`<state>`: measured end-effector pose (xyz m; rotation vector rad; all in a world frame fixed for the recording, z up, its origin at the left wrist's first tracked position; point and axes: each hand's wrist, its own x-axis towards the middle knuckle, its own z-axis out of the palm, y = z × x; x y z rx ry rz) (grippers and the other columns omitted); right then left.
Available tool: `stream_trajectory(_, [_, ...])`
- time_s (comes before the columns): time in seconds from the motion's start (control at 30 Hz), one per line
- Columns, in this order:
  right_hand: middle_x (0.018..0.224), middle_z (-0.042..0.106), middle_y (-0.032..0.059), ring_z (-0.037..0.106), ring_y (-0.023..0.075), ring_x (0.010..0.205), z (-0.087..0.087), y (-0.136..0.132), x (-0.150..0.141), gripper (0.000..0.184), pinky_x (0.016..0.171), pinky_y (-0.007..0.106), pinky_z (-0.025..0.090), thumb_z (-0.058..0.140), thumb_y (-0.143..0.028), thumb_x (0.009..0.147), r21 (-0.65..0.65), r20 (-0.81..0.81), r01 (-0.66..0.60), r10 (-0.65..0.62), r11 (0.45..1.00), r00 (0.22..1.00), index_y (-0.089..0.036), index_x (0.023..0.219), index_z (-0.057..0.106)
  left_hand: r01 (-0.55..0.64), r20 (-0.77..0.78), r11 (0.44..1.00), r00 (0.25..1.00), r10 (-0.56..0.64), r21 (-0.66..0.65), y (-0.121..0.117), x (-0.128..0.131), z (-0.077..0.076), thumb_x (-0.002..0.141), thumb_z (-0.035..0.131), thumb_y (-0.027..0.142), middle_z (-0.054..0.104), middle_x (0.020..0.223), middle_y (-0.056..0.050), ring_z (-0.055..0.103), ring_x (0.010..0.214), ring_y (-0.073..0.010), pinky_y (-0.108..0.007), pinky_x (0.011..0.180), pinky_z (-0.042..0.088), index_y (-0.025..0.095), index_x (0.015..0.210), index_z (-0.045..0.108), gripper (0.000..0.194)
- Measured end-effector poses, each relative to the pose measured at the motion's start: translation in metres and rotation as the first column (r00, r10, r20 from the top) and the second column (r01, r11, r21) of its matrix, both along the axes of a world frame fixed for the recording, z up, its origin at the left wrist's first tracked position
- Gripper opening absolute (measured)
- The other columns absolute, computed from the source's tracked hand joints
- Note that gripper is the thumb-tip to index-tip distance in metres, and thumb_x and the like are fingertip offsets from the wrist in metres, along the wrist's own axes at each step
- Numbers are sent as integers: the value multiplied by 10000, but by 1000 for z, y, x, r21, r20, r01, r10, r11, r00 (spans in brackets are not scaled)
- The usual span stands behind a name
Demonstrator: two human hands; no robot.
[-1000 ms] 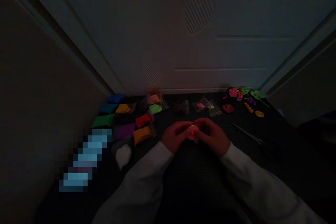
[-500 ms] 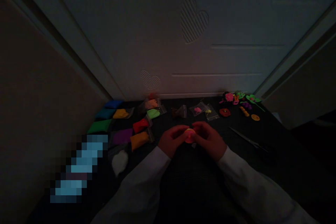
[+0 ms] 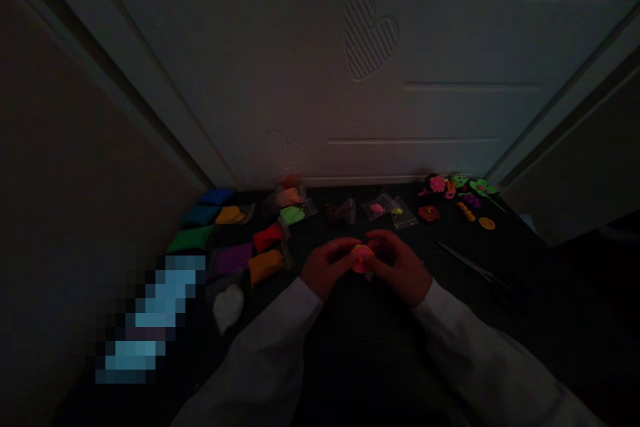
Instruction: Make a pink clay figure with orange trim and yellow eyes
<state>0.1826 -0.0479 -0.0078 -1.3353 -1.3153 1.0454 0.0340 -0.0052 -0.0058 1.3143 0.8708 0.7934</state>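
Note:
A small round piece of pink modelling clay [image 3: 361, 259] with a yellowish rim lies between my two hands over the dark table. My left hand [image 3: 326, 269] grips its left side, with the thumb pressed on the front. From the right, my right hand [image 3: 403, 268] pinches it too, its thumb near the middle of the disc. The fingers behind the clay are partly hidden. Just beneath it a small whitish bit [image 3: 369, 276] shows, too dim to make out.
Left stand bags of coloured clay, among them orange [image 3: 266, 267], purple [image 3: 234, 259] and white [image 3: 229, 307]. Scissors [image 3: 480, 271] lie to the right. Behind them are a yellow disc [image 3: 487, 223], a red piece [image 3: 429, 213] and a pink flower [image 3: 437, 183]. A white panel [image 3: 300, 80] rises behind the table.
Both hands keep their hold on the pink clay in almost the same place. The right thumb looks slightly shifted over it; the view has moved a little.

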Motion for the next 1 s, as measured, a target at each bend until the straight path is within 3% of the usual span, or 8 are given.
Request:
stream_trajectory(0.17, [857,558,19,561,148,783,-1,0,1,408,725,349,464,592,-360,680,-11,-61,-14,13,1000,998,-221,1037,452,-5,29,998,1000,7,-62,-1,0,1,653,628,295,631,869,-37,592,808,-159,-283,750,454,174,1013,534,391])
stream_trajectory(0.57, [885,561,17,567,148,807,4,-2,-1,417,743,336,458,606,-350,674,-34,-133,-18,14,999,991,-240,1042,444,7,68,994,998,1,-107,-1,-1,-2,653,634,293,617,881,-37,580,820,-148,-272,758,436,180,1008,520,389])
stream_trajectory(0.73, [858,560,11,561,144,794,6,-2,0,405,754,339,447,602,-338,679,-29,-94,-17,14,999,995,-236,1038,445,-24,62,993,998,32,-117,-2,0,0,624,656,270,615,915,-32,581,850,-157,-276,766,445,196,1025,520,430])
stream_trajectory(1.0, [864,570,18,563,150,805,6,-2,0,425,760,343,438,602,-356,678,-13,-55,-12,11,1000,998,-240,1054,442,8,47,1000,999,-7,-26,-3,-1,2,662,624,262,652,860,-2,592,819,-136,-247,757,449,186,841,589,198])
